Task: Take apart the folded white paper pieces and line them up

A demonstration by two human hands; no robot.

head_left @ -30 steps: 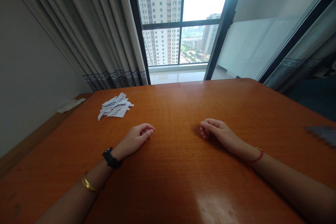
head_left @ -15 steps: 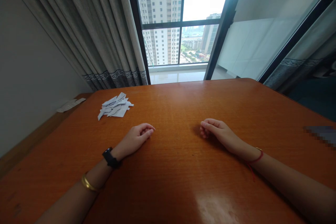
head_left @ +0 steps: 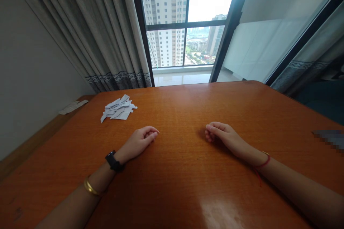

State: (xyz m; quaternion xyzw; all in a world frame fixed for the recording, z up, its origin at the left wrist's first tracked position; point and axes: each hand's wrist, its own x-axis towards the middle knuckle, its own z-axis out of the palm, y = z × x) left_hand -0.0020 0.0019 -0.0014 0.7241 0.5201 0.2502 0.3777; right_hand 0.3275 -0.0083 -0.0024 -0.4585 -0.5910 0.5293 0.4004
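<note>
At the left of the frame, a pale, flat strip (head_left: pixel 73 107) lies near the wall. To its right, a heap of paper pieces (head_left: pixel 119 108) sits on the brown wooden table (head_left: pixel 177 175), left of centre near the far edge. The pieces are white, angular and straight-edged, some with sharp corners; they overlap loosely in a low pile.

The left hand (head_left: pixel 141 140) is just below and right of the heap, apart from it. Its forearm comes up from the lower left with a gold bangle (head_left: pixel 90 186) and a black watch (head_left: pixel 114 161). The fingers curl loosely, thumb near the forefinger with a small hollow between; whether their tips meet I cannot tell. No object shows in it.

The right hand (head_left: pixel 225 134), right of centre, is well apart from the left. Its forearm reaches in from the lower right, a red cord (head_left: pixel 264 162) around the wrist. The fingers fold inward, the thumb laid against the forefinger, with nothing visible in the grip.

The heap is longest across the frame. One point juts to the lower left, many pieces slant towards the upper right, and a corner sticks out rightward.
</note>
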